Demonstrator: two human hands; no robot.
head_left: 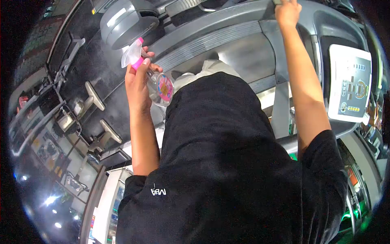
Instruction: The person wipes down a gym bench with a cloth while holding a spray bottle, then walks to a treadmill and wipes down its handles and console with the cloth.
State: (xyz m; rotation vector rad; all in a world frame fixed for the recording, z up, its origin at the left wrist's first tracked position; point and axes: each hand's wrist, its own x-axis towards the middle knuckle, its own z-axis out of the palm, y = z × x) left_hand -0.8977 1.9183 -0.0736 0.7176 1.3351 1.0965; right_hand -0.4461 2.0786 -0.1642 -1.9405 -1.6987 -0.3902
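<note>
One spray bottle, held up in left hand beside black shirt, fingers wrapped round its neck. Two pink parts on it: nozzle tip, collar. Over to right hand, at far rail of one treadmill; fingers partly out of frame, can't tell whether apart or together. One white-framed control panel along treadmill's right end.

One left hand and one right hand, two in all; one spray bottle, bearing one pink collar and one printed label; one control panel. One black shirt with one white chest mark; one pair of pale trousers; one rounded grey housing; two pale T-shaped fittings, at left; several bright lights, lower left, too blurred for an exact count.
</note>
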